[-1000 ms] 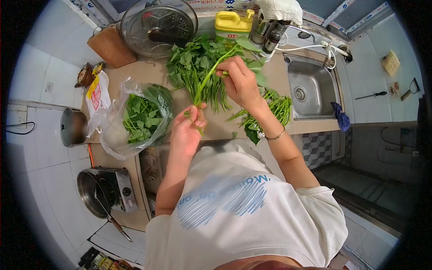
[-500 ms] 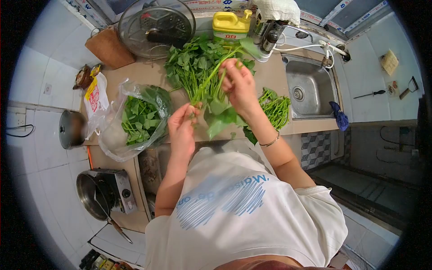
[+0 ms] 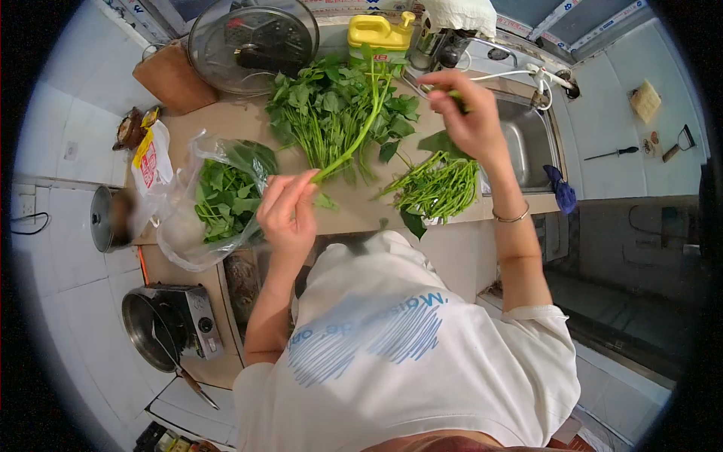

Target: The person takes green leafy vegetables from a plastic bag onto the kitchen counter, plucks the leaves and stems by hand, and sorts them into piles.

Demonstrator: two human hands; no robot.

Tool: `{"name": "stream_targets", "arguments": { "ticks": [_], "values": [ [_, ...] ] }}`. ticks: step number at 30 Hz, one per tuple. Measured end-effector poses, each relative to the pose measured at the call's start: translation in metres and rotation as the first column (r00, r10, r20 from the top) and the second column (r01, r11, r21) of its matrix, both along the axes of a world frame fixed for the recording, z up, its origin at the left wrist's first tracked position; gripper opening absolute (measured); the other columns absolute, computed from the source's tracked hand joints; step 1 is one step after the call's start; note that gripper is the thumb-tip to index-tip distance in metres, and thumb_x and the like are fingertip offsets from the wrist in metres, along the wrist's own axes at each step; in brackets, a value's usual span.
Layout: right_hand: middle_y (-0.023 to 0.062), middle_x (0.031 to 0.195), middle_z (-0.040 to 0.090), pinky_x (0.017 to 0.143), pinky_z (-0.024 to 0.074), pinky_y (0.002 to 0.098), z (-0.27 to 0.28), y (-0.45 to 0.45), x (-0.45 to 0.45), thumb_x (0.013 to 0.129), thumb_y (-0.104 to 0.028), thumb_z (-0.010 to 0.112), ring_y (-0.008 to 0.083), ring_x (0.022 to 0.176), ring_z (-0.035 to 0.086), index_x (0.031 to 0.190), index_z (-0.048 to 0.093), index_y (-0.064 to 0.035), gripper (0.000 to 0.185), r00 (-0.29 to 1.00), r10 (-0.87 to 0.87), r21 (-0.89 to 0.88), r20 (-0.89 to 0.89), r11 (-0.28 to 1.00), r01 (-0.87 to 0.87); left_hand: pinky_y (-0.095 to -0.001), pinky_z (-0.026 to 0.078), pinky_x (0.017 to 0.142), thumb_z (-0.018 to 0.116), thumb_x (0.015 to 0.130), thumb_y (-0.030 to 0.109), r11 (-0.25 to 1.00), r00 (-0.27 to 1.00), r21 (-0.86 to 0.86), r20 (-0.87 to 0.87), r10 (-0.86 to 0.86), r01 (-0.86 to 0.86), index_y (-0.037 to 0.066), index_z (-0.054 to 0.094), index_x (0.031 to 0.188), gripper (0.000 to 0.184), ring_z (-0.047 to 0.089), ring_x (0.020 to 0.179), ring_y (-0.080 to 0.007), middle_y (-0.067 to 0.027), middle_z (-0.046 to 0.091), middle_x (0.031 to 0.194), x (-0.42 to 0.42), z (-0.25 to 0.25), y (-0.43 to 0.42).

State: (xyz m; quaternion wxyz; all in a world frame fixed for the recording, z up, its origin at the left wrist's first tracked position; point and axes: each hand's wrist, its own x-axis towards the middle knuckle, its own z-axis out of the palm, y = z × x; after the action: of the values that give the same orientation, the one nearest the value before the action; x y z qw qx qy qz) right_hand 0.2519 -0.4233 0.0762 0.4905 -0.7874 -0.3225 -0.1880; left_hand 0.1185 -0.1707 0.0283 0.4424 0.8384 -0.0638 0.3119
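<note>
My left hand [image 3: 290,212] pinches the lower end of a long green stem [image 3: 358,138], which slants up and right in front of a large bunch of leafy greens [image 3: 320,105]. Higher on the right, my right hand [image 3: 471,117] is closed with a bit of green stalk [image 3: 459,99] showing between its fingers. Below it lies a pile of thin green stalks [image 3: 437,188]; a broad leaf [image 3: 443,143] shows between hand and pile, its attachment unclear. Left of my left hand, a clear plastic bag [image 3: 197,252] holds picked leaves [image 3: 226,200].
At the back stand a pot lid [image 3: 256,45], a wooden block [image 3: 175,79] and a yellow jug [image 3: 379,36]. A steel sink [image 3: 527,143] is on the right, partly behind my right arm. A pan [image 3: 151,331] rests on a stove [image 3: 199,320] at lower left.
My right hand has moved right, away from the stem, with a bit of green in its fingers. My left hand has shifted slightly left and down, still holding the stem. The view has shifted slightly.
</note>
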Motion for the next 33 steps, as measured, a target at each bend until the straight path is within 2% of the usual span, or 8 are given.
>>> {"name": "stream_targets", "arguments": {
  "ticks": [2,5,12,18,21,26,29,33],
  "values": [
    [0.0062,0.081,0.058,0.052,0.0474,0.0260,0.013,0.012,-0.003,0.083,0.001,0.055,0.0168,0.065,0.060,0.116,0.055,-0.0041,0.033,0.958,0.224,-0.319,0.181,0.934,-0.158,-0.0308,0.042,0.059,0.059,0.072,-0.010,0.996,0.999,0.085,0.029,-0.017,0.014,0.001,0.067,0.094,0.026,0.053,0.066,-0.0240,-0.0083,0.058,0.073,0.001,0.003,0.000],
    [0.0076,0.080,0.057,0.052,0.0490,0.0309,0.022,0.019,-0.005,0.075,0.003,0.058,0.0213,0.067,0.061,0.113,0.056,-0.0055,0.040,0.922,0.316,-0.581,0.223,0.803,-0.135,-0.0320,0.042,0.061,0.057,0.069,-0.013,0.989,0.998,0.146,0.050,-0.027,0.020,0.001,0.067,0.094,0.030,0.053,0.067,-0.0241,-0.0082,0.059,0.073,0.001,0.006,0.002],
    [0.0070,0.079,0.053,0.056,0.0512,0.0348,0.009,0.026,-0.006,0.076,-0.007,0.055,0.0240,0.074,0.062,0.097,0.051,-0.0047,0.021,0.906,0.325,-0.753,0.272,0.658,-0.010,-0.0323,0.042,0.062,0.056,0.069,-0.014,0.989,0.998,0.143,0.047,-0.039,0.032,0.000,0.066,0.095,0.031,0.053,0.066,-0.0246,-0.0090,0.059,0.074,0.000,0.004,0.000],
    [0.0110,0.081,0.058,0.057,0.0501,0.0375,-0.029,0.036,-0.012,0.076,-0.001,0.058,0.0289,0.073,0.062,0.095,0.049,-0.0024,0.021,0.976,0.064,-0.511,0.206,0.858,0.051,-0.0279,0.044,0.063,0.057,0.081,-0.007,0.992,0.987,-0.123,-0.155,-0.033,0.013,-0.005,0.065,0.094,0.015,0.056,0.066,-0.0222,-0.0112,0.059,0.075,0.001,-0.011,-0.021],
    [0.0152,0.083,0.061,0.059,0.0498,0.0390,-0.051,0.043,-0.015,0.072,0.007,0.059,0.0339,0.075,0.062,0.094,0.049,-0.0014,0.026,0.982,-0.101,-0.206,0.158,0.969,0.133,-0.0246,0.044,0.065,0.059,0.086,-0.001,0.904,0.953,-0.424,-0.253,-0.168,0.047,-0.007,0.064,0.095,0.012,0.056,0.070,-0.0148,-0.0081,0.061,0.077,0.001,-0.029,-0.038],
    [0.0176,0.075,0.060,0.057,0.0486,0.0348,-0.074,0.028,-0.002,0.076,0.002,0.061,0.0319,0.069,0.062,0.091,0.050,-0.0008,0.018,0.918,-0.369,-0.074,0.144,0.921,0.382,-0.0225,0.041,0.070,0.059,0.089,0.007,0.606,0.823,-0.795,-0.356,-0.443,-0.017,-0.007,0.062,0.104,0.020,0.054,0.079,-0.0082,-0.0043,0.061,0.085,-0.001,-0.050,-0.065],
    [0.0145,0.070,0.062,0.054,0.0473,0.0295,-0.060,-0.022,0.009,0.085,-0.011,0.061,0.0217,0.063,0.063,0.090,0.056,-0.0026,0.011,0.789,-0.613,-0.031,0.043,0.788,0.614,-0.0218,0.041,0.068,0.059,0.090,0.010,0.693,0.809,-0.721,-0.417,-0.414,-0.017,-0.007,0.061,0.106,0.023,0.052,0.078,-0.0077,-0.0040,0.060,0.087,0.011,-0.068,-0.065],
    [-0.0003,0.071,0.061,0.055,0.0421,0.0208,-0.061,-0.100,0.014,0.091,-0.019,0.060,0.0053,0.063,0.053,0.094,0.062,-0.0014,0.018,0.831,-0.522,0.242,-0.191,0.795,0.555,-0.0218,0.043,0.064,0.063,0.088,0.012,0.847,0.863,-0.515,-0.359,-0.355,0.134,-0.003,0.065,0.102,0.021,0.052,0.074,-0.0103,-0.0059,0.057,0.087,0.034,-0.116,-0.083]
  ]
}}
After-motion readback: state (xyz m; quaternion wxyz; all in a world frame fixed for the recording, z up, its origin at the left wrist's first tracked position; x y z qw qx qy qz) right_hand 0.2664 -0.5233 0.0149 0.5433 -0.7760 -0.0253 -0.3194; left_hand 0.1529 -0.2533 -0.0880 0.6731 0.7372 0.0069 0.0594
